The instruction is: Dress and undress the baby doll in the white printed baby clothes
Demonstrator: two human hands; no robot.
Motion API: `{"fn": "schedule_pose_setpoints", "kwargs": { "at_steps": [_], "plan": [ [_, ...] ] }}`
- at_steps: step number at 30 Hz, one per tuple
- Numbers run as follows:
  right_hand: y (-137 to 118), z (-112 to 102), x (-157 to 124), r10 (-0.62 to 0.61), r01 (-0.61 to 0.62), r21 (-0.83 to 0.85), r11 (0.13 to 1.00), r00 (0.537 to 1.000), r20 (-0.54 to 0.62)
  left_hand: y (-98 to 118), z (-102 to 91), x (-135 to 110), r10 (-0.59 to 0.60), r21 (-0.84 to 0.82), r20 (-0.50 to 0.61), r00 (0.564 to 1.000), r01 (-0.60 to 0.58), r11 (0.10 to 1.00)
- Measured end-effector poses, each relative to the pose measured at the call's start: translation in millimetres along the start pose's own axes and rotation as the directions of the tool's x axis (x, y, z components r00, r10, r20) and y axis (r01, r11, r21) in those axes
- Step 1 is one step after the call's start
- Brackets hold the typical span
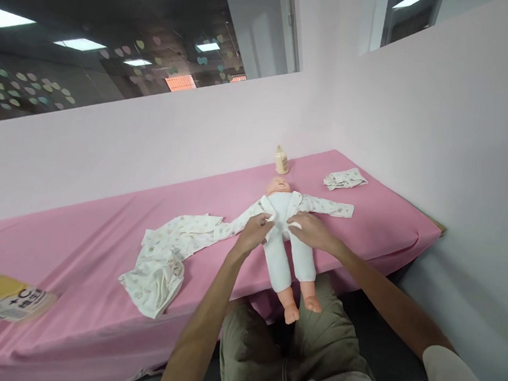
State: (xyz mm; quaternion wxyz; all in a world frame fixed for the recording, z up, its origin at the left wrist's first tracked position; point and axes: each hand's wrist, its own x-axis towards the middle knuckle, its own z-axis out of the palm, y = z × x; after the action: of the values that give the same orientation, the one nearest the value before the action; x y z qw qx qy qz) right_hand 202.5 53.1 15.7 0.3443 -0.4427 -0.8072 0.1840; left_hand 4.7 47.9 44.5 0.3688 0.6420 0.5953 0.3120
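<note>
A baby doll (282, 203) with a white cloth body lies on its back, its feet hanging past the table's front edge. Its arms are in the sleeves of a white patterned baby jacket (324, 205), whose front lies open over the chest. My left hand (257, 229) pinches the jacket's edge at the doll's left-of-view side. On the other side, my right hand (308, 228) is closed on the opposite front edge. The fingertips of both hands are partly hidden by cloth.
A pink sheet (99, 230) covers the table. Crumpled patterned baby clothes (162, 265) lie left of the doll. A folded patterned cloth (345, 179) is at the back right, a baby bottle (282, 161) behind the doll's head. At far left lies a plastic bottle (8, 298). White walls (465, 114) border the table.
</note>
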Motion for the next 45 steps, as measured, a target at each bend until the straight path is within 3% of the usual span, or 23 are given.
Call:
{"fn": "schedule_pose_setpoints", "kwargs": {
  "at_steps": [2,4,6,8,9,15,26,31,38,41,45],
  "plan": [
    [2,1,2,0.019,-0.020,0.036,0.999,1.000,0.025,-1,-1.4,3,-0.013,0.058,0.050,0.999,0.010,0.998],
    [9,1,10,0.154,-0.143,0.092,0.985,0.979,-0.133,-5,-5.4,13,-0.036,0.135,-0.071,0.997,0.046,0.990],
    [20,1,26,0.356,-0.318,0.175,0.932,0.894,-0.273,-10,-8.4,30,-0.047,0.201,-0.199,0.979,0.088,0.976],
    [33,3,45,0.493,-0.438,0.237,0.867,0.822,-0.285,-15,-8.4,52,-0.055,0.232,-0.241,0.969,0.112,0.966],
    [38,5,55,0.522,-0.466,0.248,0.849,0.811,-0.264,-16,-7.4,63,-0.058,0.232,-0.248,0.967,0.118,0.966],
    [49,26,92,0.518,-0.449,0.278,0.849,0.811,-0.273,-25,-1.5,103,-0.017,0.242,-0.354,0.935,0.109,0.964],
    [30,43,126,0.396,-0.271,0.350,0.896,0.846,-0.357,-23,6.9,112,0.214,0.362,-0.512,0.832,-0.017,0.932],
    [36,49,122,0.354,-0.208,0.375,0.903,0.855,-0.378,-27,11.5,116,0.364,0.481,-0.442,0.820,-0.126,0.868],
    [41,50,122,0.373,-0.190,0.463,0.866,0.862,-0.343,-27,2.8,120,0.379,0.552,-0.219,0.899,-0.206,0.808],
    [42,50,122,0.372,-0.184,0.487,0.854,0.870,-0.324,-26,-3.9,122,0.397,0.549,-0.140,0.907,-0.262,0.793],
    [42,50,122,0.380,-0.196,0.482,0.854,0.868,-0.320,-24,-5.6,125,0.405,0.541,-0.116,0.907,-0.285,0.792]
  ]
}}
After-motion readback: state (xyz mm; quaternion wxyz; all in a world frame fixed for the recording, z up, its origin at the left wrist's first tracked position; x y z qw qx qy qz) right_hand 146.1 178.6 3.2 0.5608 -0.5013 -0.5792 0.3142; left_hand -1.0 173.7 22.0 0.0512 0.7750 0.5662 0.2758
